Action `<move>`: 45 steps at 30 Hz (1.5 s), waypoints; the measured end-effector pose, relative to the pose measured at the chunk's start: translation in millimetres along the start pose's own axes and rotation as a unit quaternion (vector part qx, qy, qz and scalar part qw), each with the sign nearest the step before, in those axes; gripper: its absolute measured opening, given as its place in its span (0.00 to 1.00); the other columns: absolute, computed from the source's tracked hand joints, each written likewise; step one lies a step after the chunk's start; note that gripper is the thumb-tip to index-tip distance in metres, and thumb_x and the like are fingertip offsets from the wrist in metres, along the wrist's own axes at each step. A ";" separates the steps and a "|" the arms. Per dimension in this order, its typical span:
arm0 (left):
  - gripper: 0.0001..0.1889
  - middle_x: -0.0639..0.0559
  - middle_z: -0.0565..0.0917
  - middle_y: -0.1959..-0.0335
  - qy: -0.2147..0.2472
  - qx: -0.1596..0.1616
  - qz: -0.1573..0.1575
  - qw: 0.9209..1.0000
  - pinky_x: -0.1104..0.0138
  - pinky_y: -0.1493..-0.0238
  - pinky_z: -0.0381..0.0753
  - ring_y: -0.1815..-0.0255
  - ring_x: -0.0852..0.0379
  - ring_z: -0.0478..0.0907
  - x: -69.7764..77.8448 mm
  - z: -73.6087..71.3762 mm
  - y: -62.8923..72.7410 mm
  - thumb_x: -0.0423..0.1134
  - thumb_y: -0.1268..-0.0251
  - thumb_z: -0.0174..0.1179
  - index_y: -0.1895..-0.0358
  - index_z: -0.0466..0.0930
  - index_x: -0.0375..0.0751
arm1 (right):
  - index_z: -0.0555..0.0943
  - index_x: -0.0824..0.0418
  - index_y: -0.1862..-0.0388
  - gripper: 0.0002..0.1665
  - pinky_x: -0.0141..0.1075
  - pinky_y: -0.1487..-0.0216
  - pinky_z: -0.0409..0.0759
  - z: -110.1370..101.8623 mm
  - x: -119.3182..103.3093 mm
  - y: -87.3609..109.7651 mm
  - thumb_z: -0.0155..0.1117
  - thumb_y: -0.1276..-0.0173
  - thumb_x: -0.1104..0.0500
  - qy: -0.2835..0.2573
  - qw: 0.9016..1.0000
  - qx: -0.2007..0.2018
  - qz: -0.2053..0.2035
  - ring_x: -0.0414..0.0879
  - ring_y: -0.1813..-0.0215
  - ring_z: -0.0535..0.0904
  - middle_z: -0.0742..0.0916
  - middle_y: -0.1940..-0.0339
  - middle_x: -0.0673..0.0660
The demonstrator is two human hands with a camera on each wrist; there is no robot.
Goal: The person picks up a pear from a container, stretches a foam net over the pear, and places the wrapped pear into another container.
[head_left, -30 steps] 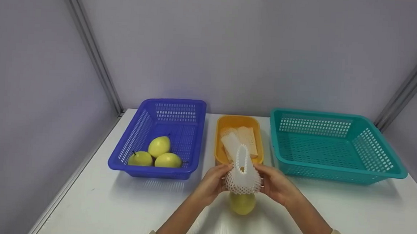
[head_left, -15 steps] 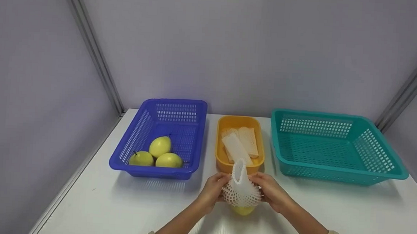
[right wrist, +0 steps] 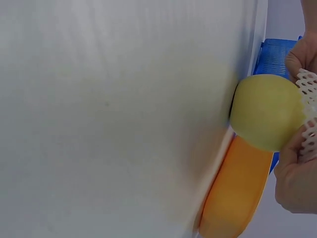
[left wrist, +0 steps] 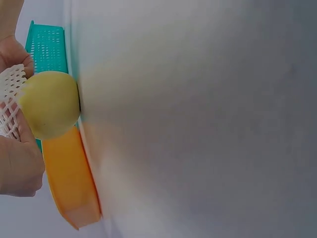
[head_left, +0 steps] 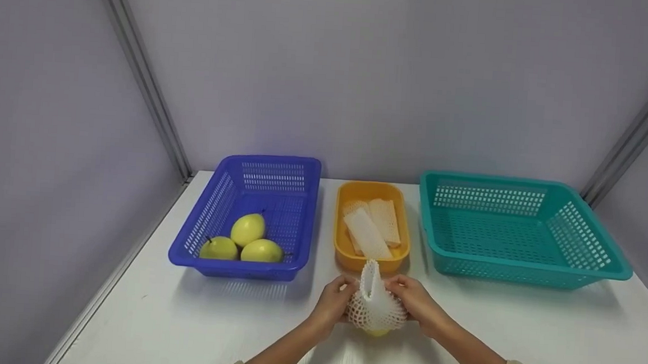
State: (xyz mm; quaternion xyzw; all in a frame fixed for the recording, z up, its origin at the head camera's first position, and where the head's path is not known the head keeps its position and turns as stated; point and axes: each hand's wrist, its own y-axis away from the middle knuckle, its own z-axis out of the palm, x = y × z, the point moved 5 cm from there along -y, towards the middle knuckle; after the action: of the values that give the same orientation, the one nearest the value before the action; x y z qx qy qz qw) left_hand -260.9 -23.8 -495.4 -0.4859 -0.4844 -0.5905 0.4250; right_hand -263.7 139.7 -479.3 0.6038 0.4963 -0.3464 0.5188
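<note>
A white foam fruit net is stretched over the top of a yellow-green pear that stands on the white table. In both wrist views the pear's lower part is bare below the net's edge. My left hand grips the net's left side, thumb and fingers pinching the mesh. On the opposite side my right hand pinches the net in the same way. The net's narrow upper end sticks up between the hands with a slit-like opening.
A blue basket with several pears stands at left. Behind the hands, an orange bin holds folded foam nets. A teal basket stands at right on the white table.
Both hands have drawn the net down and nearer the table's front, so it covers more of the pear. Less yellow shows below the net in the head view.
</note>
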 end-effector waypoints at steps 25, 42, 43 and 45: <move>0.07 0.56 0.66 0.82 -0.104 0.041 0.038 0.993 0.71 0.86 0.66 0.83 0.62 0.64 -7.5 5.6 -3.7 0.40 0.32 0.49 0.65 0.72 0.41 | 0.75 0.65 0.69 0.08 0.35 0.66 0.69 -3.4 16.0 -8.8 0.49 0.34 0.63 0.071 0.994 0.058 -0.059 0.45 0.66 0.69 0.76 0.72 0.52; 0.09 0.46 0.77 0.64 -0.171 0.053 0.052 0.982 0.58 0.56 0.72 0.59 0.51 0.72 -19.0 1.5 -11.9 0.37 0.34 0.46 0.66 0.74 0.37 | 0.75 0.66 0.71 0.14 0.34 0.69 0.69 0.8 29.8 -18.0 0.49 0.30 0.58 0.053 0.997 0.052 -0.038 0.43 0.70 0.70 0.76 0.76 0.52; 0.09 0.46 0.77 0.63 -0.169 0.052 0.048 0.983 0.58 0.55 0.72 0.58 0.51 0.72 -20.1 1.4 -12.4 0.37 0.34 0.46 0.66 0.74 0.37 | 0.75 0.67 0.71 0.14 0.34 0.69 0.69 1.2 30.9 -18.3 0.49 0.30 0.58 0.046 0.997 0.049 -0.033 0.43 0.70 0.70 0.76 0.76 0.52; 0.09 0.45 0.77 0.62 -0.166 0.049 0.039 0.984 0.58 0.55 0.72 0.57 0.50 0.72 -22.1 1.2 -13.2 0.37 0.34 0.46 0.65 0.74 0.36 | 0.76 0.67 0.70 0.14 0.34 0.68 0.70 2.1 33.6 -19.0 0.49 0.30 0.58 0.031 0.999 0.041 -0.015 0.43 0.70 0.70 0.77 0.76 0.53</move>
State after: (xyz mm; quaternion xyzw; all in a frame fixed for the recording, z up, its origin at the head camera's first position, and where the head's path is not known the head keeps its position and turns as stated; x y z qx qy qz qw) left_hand -269.8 -19.7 -519.2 -0.5740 -0.5572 -0.4601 0.3851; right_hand -272.7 145.2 -516.5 0.6279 0.5064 -0.3550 0.4725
